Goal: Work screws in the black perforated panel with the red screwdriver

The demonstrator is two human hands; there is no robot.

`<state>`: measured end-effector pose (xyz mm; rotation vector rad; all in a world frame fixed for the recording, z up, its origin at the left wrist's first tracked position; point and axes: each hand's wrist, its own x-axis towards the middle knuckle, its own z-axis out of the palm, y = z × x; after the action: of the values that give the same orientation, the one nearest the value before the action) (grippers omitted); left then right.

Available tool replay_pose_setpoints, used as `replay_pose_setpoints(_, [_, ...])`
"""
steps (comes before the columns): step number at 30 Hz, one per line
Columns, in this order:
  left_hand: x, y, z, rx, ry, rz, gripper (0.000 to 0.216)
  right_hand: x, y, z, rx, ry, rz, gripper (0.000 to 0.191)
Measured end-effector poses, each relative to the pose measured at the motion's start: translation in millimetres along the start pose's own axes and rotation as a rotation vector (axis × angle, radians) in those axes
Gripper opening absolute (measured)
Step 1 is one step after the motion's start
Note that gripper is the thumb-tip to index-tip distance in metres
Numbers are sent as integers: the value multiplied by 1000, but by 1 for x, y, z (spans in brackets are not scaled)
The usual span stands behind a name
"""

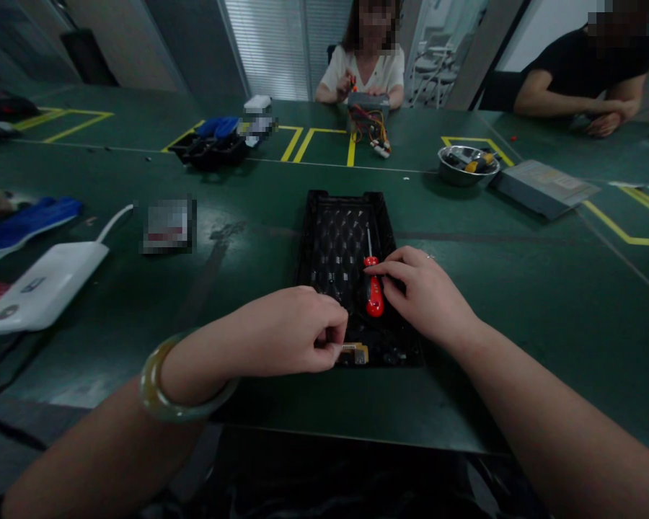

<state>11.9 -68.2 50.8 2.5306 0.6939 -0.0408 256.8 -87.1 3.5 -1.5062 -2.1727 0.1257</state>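
Observation:
In front of me lies a black plastic casing (pixel 324 238) with a quilted pattern of raised diamonds inside. My left hand (pixel 308 328), a jade-coloured bangle on its wrist, is closed in a pinch over the casing's near left part. Its fingertips meet the end of a small yellowish circuit board (pixel 357 353) by the near edge. A red and black screwdriver (pixel 376 299) lies lengthwise in the casing, shaft pointing away from me. My right hand (pixel 430 292) reaches in from the right, its fingertips closed across the upper handle.
Left of the casing are a white device (pixel 59 277) with a cable and a blurred boxy object (pixel 167 225). Farther back stand a black tray (pixel 210 151) and a metal bowl (pixel 468 173) of tools, beside a grey metal panel (pixel 546 189). Two people sit opposite.

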Motion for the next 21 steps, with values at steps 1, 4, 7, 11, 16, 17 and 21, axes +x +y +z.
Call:
replay_pose_setpoints(1, [0,1,1,11,6,-2,7,0,-1,-1,-4,10,-3,30])
replay_pose_setpoints(4, [-1,3,3,25,20,-6,7,-2,-11,-8,2,42,-21,24])
replay_pose_setpoints(7, [0,1,4,13,20,-3,8,-5,-25,-15,111,-8,-83,17])
replay_pose_setpoints(11, [2,-6,2,-30,-6,12,7,-10,-43,-15,214,-237,-198,7])
replay_pose_setpoints(16, [3,-20,-8,-210,-88,91,14,-15,-48,-10,146,-336,-251,4])
replay_pose_setpoints(17, [3,-23,-10,-231,-67,116,16,-16,-47,-9,140,-340,-258,5])
replay_pose_setpoints(21, [10,-36,-11,-270,318,5,29,-19,-47,-7,145,-337,-271,8])
